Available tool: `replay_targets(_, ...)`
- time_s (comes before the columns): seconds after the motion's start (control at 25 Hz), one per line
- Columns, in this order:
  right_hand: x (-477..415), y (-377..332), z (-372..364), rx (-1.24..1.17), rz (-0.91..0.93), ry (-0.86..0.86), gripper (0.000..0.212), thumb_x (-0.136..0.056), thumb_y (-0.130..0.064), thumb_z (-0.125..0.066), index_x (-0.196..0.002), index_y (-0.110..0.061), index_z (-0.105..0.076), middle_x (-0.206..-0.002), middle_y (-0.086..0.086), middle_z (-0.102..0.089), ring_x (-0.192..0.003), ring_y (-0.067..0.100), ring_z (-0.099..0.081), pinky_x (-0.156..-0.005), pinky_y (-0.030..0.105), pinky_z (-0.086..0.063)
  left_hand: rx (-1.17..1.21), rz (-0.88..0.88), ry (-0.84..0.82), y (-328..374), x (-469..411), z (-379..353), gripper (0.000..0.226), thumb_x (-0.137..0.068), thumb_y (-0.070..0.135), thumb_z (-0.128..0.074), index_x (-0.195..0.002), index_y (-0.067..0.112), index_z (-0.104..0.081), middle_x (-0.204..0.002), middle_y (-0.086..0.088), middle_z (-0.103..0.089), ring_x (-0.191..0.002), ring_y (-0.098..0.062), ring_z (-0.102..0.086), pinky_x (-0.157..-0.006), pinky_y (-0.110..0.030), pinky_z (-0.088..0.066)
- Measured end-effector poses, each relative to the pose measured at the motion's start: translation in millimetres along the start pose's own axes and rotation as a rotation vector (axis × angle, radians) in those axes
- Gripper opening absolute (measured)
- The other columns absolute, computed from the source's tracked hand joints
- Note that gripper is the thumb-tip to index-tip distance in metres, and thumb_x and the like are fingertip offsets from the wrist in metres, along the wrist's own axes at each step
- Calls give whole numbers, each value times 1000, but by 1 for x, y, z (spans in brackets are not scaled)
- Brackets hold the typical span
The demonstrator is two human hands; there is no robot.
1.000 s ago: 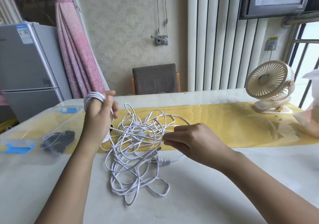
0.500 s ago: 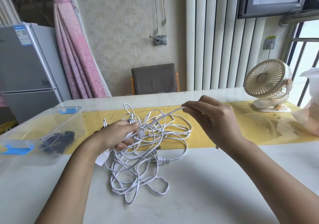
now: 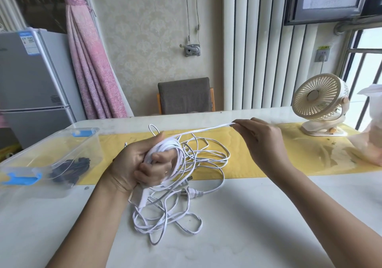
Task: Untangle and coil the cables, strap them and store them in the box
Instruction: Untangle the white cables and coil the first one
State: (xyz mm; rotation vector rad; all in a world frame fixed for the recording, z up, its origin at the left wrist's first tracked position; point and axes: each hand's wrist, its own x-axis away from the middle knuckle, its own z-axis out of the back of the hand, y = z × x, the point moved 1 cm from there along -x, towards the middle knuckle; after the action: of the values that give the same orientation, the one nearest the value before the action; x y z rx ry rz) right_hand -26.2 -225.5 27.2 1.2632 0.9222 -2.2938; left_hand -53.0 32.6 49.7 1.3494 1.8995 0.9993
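A tangle of white cable (image 3: 177, 210) lies on the white table (image 3: 258, 216), with a plug (image 3: 193, 193) near its middle. My left hand (image 3: 140, 164) grips a coil of the same white cable (image 3: 168, 150) wound around its fingers, palm turned up. My right hand (image 3: 262, 141) pinches a taut strand that runs from the coil up to the right. A clear plastic box (image 3: 47, 160) with blue latches stands at the left, and a bundle of black cable (image 3: 72, 169) lies inside it.
A yellow runner (image 3: 268, 164) crosses the table. A cream desk fan (image 3: 320, 104) and a plastic bag (image 3: 370, 135) stand at the far right. A grey chair (image 3: 185, 95) is behind the table, a fridge (image 3: 26, 88) at the left.
My left hand has turned palm up with the coil around it. My right hand has pulled the strand farther up and to the right.
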Motion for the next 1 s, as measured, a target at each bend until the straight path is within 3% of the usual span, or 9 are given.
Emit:
replay_targets(0.2, 8, -5, -13, 31, 30, -180, 24, -91, -32, -53, -90, -16, -72, -69, 5, -63, -61, 27, -57, -53, 34, -46, 214, -360, 96, 2, -3, -7, 30, -100, 24, -33, -94, 2, -52, -47, 5, -28, -36, -4, -23, -40, -19, -22)
replay_targets(0.32, 16, -6, -21, 276, 113, -259, 18, -92, -28, -54, -86, -18, -67, -63, 4, -54, -52, 31, -50, -43, 28, -36, 360, -510, 255, 3, -4, -5, 25, -98, 19, -36, -111, 0, -47, -64, -5, -47, -44, -6, -32, -52, -23, -31)
replay_targets(0.4, 18, -8, -22, 342, 124, -359, 12, -93, -20, -55, -93, -20, -67, -67, 5, -55, -54, 34, -51, -44, 28, -32, 373, -590, 382, 6, -4, -1, 27, -97, 13, -40, -118, -2, -45, -81, -11, -56, -56, -13, -45, -62, -25, -38)
replay_targets(0.56, 24, -24, -24, 381, 218, -606, 42, -93, -8, -46, -130, -27, -52, -94, 4, -59, -78, 35, -59, -54, 31, -31, 370, -689, 510, 13, -1, 5, 20, -97, 8, -40, -113, -2, -48, -96, -11, -57, -78, -23, -58, -81, -31, -45)
replay_targets(0.72, 34, -53, -28, 413, 318, -775, 56, -88, 1, -36, -139, -22, -38, -103, 8, -55, -84, 35, -56, -57, 34, -31, 367, -778, 507, 16, 4, 2, 14, -95, 5, -40, -99, -4, -51, -90, -10, -53, -77, -21, -55, -81, -26, -42)
replay_targets(0.84, 41, -63, -33, 407, 426, -753, 54, -81, 2, -44, -131, -16, -49, -94, 9, -58, -74, 34, -57, -44, 31, -21, 419, -827, 507, 19, 5, -1, 11, -93, 1, -40, -93, -2, -50, -87, -12, -52, -76, -23, -56, -80, -28, -43)
replay_targets(0.92, 46, -68, -34, 510, 505, -763, 46, -60, -3, -64, -103, -17, -67, -67, 1, -58, -48, 25, -53, -41, 23, -3, 455, -820, 489, 18, 5, -1, 13, -92, 2, -37, -93, 0, -51, -84, -14, -53, -71, -22, -54, -76, -26, -42)
replay_targets(1.0, 46, -67, -36, 517, 444, -719, 43, -45, -6, -68, -86, -21, -71, -54, -5, -53, -35, 20, -47, -39, 22, 0, 456, -756, 454, 17, 8, -3, 15, -91, 9, -33, -94, 5, -47, -70, -10, -49, -54, -14, -43, -63, -22, -36)
